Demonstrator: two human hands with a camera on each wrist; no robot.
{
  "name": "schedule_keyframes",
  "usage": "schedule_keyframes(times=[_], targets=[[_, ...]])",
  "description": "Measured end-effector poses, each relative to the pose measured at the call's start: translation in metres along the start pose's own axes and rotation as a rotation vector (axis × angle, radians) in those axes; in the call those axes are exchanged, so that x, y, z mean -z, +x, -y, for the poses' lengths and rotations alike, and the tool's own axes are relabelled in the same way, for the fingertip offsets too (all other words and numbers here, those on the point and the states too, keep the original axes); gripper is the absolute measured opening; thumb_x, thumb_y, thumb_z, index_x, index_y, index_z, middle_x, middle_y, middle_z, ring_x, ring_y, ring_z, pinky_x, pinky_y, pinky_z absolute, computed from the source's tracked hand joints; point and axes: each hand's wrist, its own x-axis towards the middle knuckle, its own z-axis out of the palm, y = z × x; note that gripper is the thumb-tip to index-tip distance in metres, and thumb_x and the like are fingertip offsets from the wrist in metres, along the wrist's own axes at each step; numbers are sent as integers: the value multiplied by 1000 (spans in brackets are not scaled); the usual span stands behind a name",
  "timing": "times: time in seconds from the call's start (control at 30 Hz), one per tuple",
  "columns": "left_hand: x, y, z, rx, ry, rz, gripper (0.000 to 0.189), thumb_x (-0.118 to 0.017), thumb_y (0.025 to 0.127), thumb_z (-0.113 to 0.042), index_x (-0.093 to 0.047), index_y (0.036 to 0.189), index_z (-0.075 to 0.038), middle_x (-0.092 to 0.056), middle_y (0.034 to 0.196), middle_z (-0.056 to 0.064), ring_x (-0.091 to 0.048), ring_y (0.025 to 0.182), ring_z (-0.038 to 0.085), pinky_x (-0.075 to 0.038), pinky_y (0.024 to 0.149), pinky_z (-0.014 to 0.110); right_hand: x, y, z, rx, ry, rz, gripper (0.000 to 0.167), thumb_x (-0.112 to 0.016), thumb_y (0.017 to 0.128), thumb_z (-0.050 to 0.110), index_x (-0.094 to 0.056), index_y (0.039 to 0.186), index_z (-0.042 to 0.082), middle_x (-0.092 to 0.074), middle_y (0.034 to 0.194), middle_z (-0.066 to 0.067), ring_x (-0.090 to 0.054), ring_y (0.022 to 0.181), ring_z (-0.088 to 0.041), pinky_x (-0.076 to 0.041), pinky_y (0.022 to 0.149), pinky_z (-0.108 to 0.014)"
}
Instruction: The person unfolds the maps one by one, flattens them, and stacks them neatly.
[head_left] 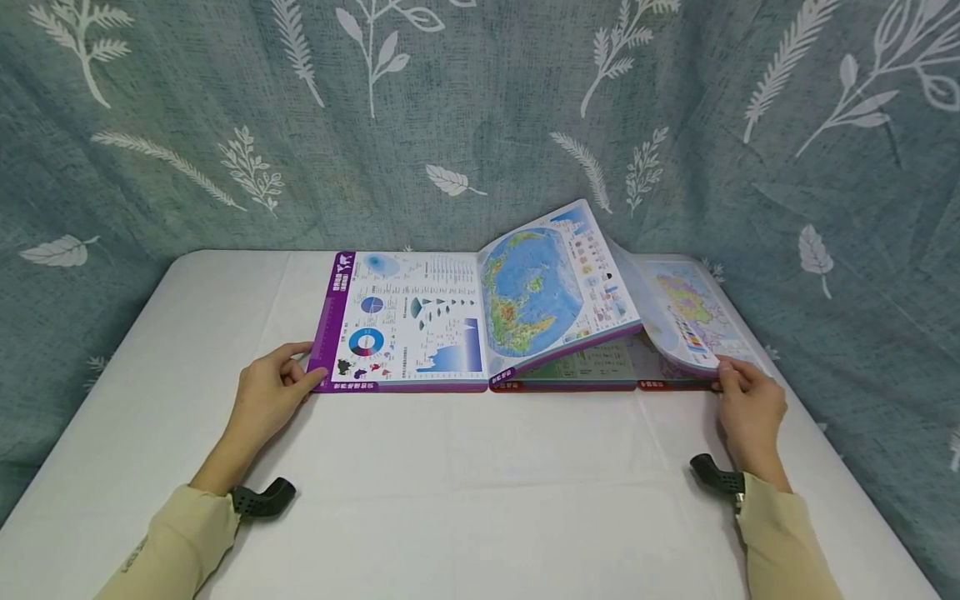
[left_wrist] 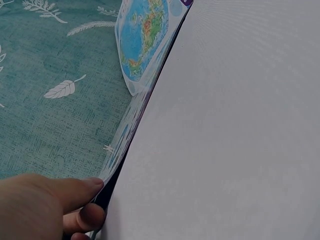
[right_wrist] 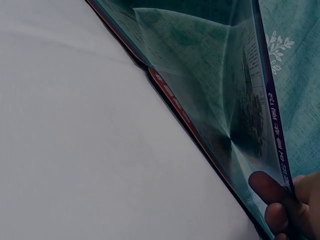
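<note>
A purple-edged folding map (head_left: 408, 287) lies at the far side of the table, its left panel flat and printed with charts. Its middle panel, with a colourful world map (head_left: 532, 287), tilts up at a fold, and the right panel slopes down again. Under it shows a red-edged folded sheet (head_left: 588, 364). My left hand (head_left: 270, 387) pinches the lower left corner of the purple-edged map, thumb on top in the left wrist view. At the other end, my right hand (head_left: 753, 408) pinches the lower right corner of the raised panel, thumb and fingers on either side of it.
A white cloth (head_left: 480, 483) covers the table. Behind it hangs a blue-green curtain (head_left: 480, 108) with white leaf prints, close to the table's back edge. A black wrist mount (head_left: 264, 498) sits at the left cuff, and another mount (head_left: 716, 475) at the right cuff.
</note>
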Motion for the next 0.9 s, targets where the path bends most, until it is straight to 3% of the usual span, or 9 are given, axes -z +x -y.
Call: schedule_keyframes(times=[0.17,0.3,0.47,0.67,0.9], targets=[[2,-1,-2,-2,-2,-6,48,-80,95,-18,-65,134,6,-58,68,4,-49,66,17,-37,58,24,5,5,-4,-64,78,1,40,-57,107,29,-69,136,4,-60,69,32,-56,66,7,-39,62,-15],[2,-1,-3,-5,0,-11,48,-81,95,-18,-66,133,5,-59,68,4,-49,66,17,-37,58,23,8,9,-6,-106,57,7,46,-61,105,38,-68,139,8,-58,69,35,-54,68,5,-38,64,-17],[1,0,-2,-6,-1,-13,47,-81,94,-19,-66,133,5,-58,67,4,-48,65,16,-36,57,24,11,11,-12,-74,-34,-10,50,-65,102,44,-67,142,14,-53,67,36,-50,71,3,-35,73,-21],[1,0,-1,-8,-6,-10,48,-81,95,-19,-66,133,5,-59,68,4,-49,63,15,-37,56,23,14,16,-21,-33,-69,-49,48,-67,101,37,-66,143,15,-52,72,28,-48,68,2,-35,71,-22],[-1,1,0,0,2,-3,47,-79,96,-18,-65,134,5,-60,68,4,-50,62,16,-38,56,23,20,18,-25,-15,-121,-95,47,-68,101,34,-66,143,13,-48,74,26,-44,71,4,-29,86,-32]])
